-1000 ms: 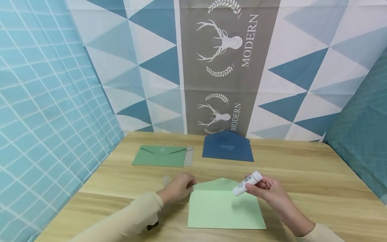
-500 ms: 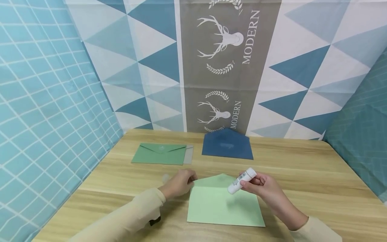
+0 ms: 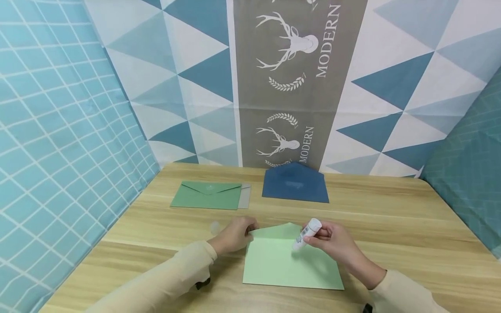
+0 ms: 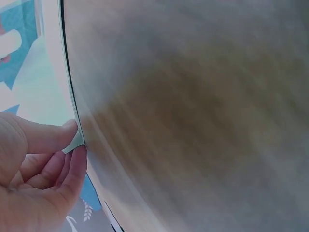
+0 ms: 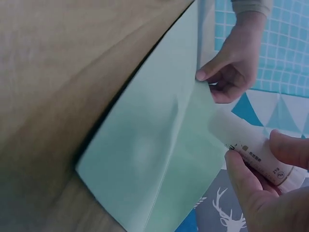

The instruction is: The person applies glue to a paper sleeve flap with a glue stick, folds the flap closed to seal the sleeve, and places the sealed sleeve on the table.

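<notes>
A light green envelope [image 3: 274,264] lies at the front of the table, its pointed flap [image 3: 279,231] spread out toward the back. My left hand [image 3: 232,237] pinches its left corner by the flap fold; in the left wrist view the thumb and fingers [image 4: 78,166] meet on that corner. In my right hand [image 3: 339,246] is a white glue stick [image 3: 308,232], gripped between thumb and fingers and tilted. Its lower end is over the envelope near the fold, and the right wrist view shows printed text on the glue stick [image 5: 258,153].
Toward the back left lies a closed green envelope [image 3: 207,199] overlapping a grey one [image 3: 244,198]. A dark blue envelope [image 3: 295,188] with its flap up lies by the back curtain [image 3: 285,93]. A small whitish translucent piece [image 3: 215,227] sits beside my left hand.
My right hand has brought the glue stick left and tipped it more upright over the envelope. The left hand keeps its pinch on the corner. The head view has tilted slightly.
</notes>
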